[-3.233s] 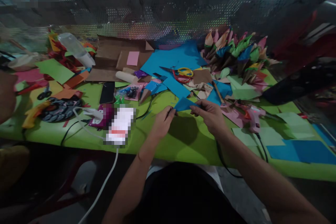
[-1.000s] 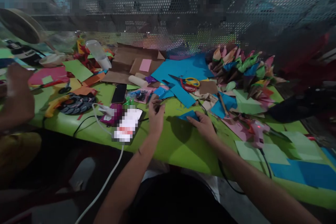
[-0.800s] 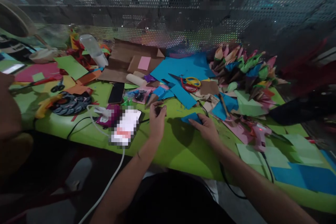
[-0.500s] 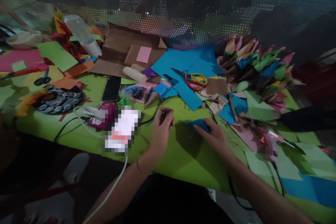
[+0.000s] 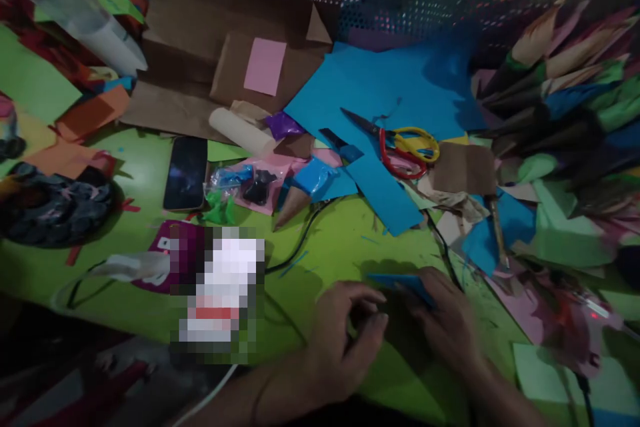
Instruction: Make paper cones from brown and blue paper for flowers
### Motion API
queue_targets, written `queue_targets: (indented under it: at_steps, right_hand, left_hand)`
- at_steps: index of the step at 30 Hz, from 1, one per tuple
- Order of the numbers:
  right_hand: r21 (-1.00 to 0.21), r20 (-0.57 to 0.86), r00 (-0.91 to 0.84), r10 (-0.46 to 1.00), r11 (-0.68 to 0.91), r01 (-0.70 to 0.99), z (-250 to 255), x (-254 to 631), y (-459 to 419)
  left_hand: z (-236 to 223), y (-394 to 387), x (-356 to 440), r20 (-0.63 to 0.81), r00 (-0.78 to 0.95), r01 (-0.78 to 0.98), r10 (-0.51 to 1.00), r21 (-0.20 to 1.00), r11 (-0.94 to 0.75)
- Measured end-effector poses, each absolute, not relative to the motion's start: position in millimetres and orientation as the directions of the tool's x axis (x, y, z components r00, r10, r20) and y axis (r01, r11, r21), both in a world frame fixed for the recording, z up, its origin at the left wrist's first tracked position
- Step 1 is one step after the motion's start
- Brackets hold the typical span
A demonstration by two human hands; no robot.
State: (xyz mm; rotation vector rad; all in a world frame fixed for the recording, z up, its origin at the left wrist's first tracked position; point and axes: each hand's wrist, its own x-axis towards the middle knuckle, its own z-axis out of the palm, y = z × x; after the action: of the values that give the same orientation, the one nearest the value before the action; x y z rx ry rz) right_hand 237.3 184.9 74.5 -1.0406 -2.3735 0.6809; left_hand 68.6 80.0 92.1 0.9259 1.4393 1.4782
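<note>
Between the fingers and thumb of my right hand [image 5: 450, 323] is a small piece of blue paper [image 5: 407, 283], held just above the green table. Its far edge points left, and the rest is partly covered by my fingers. Close by on the left, my left hand [image 5: 340, 333] is curved with a gap between thumb and fingers, and nothing shows in it. It is apart from the blue paper. Beyond both hands lie a blue paper strip [image 5: 385, 197] and scissors with red and yellow handles [image 5: 405, 150].
A lit, blurred-out phone [image 5: 220, 293] lies left of my hands, with a dark phone [image 5: 186, 173] behind it. A pink glue gun [image 5: 575, 320] rests at the right. Paper flowers [image 5: 565, 73] crowd the back right. Black cables [image 5: 305, 233] cross the green tabletop [image 5: 345, 240].
The view has come closer to the table. My left hand has moved toward my right hand, and its curled fingers have spread from the thumb. The blue paper stays in my right hand.
</note>
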Motion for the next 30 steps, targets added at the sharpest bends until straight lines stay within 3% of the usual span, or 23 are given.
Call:
queue_targets:
  at_steps: [2,8,16,24,30]
  right_hand:
    - [-0.571,0.205,-0.596,0.777,0.589,0.572,73,238,182]
    - [-0.475,0.156,-0.569,0.808,0.566,0.674,65,239,173]
    - [-0.383,0.112,-0.557,0.823,0.553,0.74,60,236,169]
    - [-0.35,0.129,-0.57,0.811,0.576,0.739,61,232,171]
    - [-0.348,0.106,-0.566,0.817,0.564,0.749,63,230,172]
  left_hand:
    - [88,79,69,0.065,-0.308,0.102,0.949,0.994,-0.035]
    - [82,89,68,0.12,-0.284,0.356,0.951,0.935,-0.012]
    - [80,95,70,0.024,-0.244,0.432,0.97,0.898,0.086]
    - [82,62,64,-0.004,-0.084,0.529,0.996,0.847,0.048]
    - [77,41,61,-0.015,-0.065,0.588,0.998,0.807,0.05]
